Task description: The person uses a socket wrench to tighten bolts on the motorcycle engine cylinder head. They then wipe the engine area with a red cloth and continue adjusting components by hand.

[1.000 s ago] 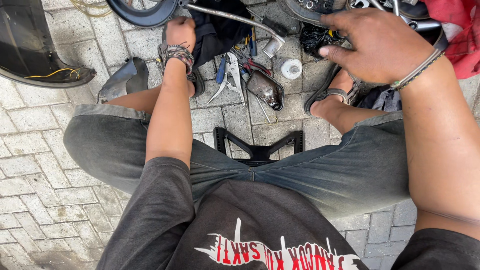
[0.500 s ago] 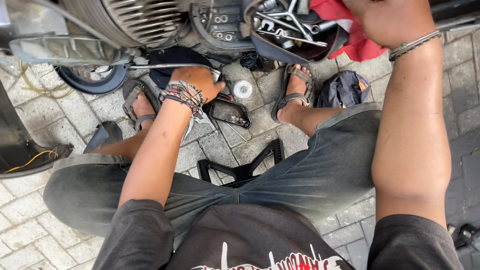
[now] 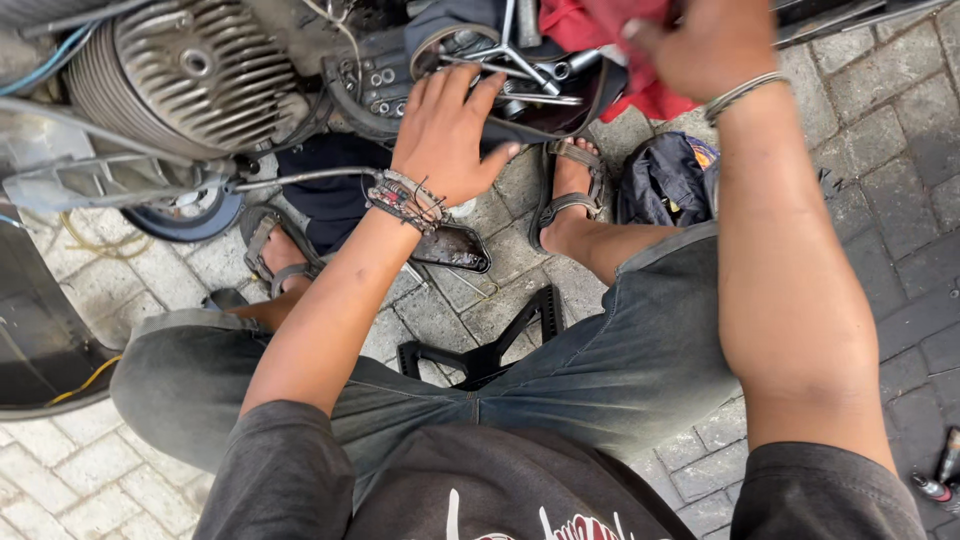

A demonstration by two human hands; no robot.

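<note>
Our left hand [image 3: 448, 135] lies open, fingers spread, on the black tool bag [image 3: 560, 100] beside the engine [image 3: 190, 75]; our right hand [image 3: 712, 42] grips a red rag [image 3: 600, 30].

A ribbed engine cylinder [image 3: 190, 75] sits top left above a small wheel [image 3: 190, 212]. A dark bag [image 3: 660, 180] lies beside a sandal [image 3: 570, 190] on paving stones [image 3: 880, 130].
</note>
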